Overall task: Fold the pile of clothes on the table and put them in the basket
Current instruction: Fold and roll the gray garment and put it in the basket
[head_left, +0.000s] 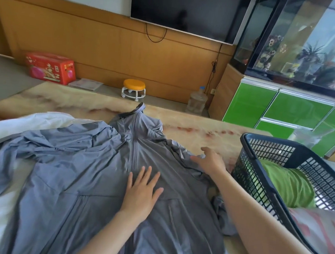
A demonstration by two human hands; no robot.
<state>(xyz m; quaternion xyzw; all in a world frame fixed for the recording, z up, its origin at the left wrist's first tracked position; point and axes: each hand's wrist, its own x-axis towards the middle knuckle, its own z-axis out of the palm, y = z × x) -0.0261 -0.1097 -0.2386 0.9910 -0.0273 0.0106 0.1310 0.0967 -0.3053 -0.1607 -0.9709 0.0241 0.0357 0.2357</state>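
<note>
Straight, spread fingers [145, 175] of the left hand [141, 193] are pressing flat on the chest of the grey-blue jacket [77, 169], just beside its zip at the frame's centre, grasping nothing. Right of centre, loose, unclenched fingers [197, 159] of the right hand [212, 162] are touching the jacket's rumpled shoulder, also holding nothing. The jacket is lying spread front-up across the marbled table [64, 97], partly covering a white cloth [10, 125] at the left. The dark basket [246, 170] is sitting at the right edge, holding a green garment [285, 183].
</note>
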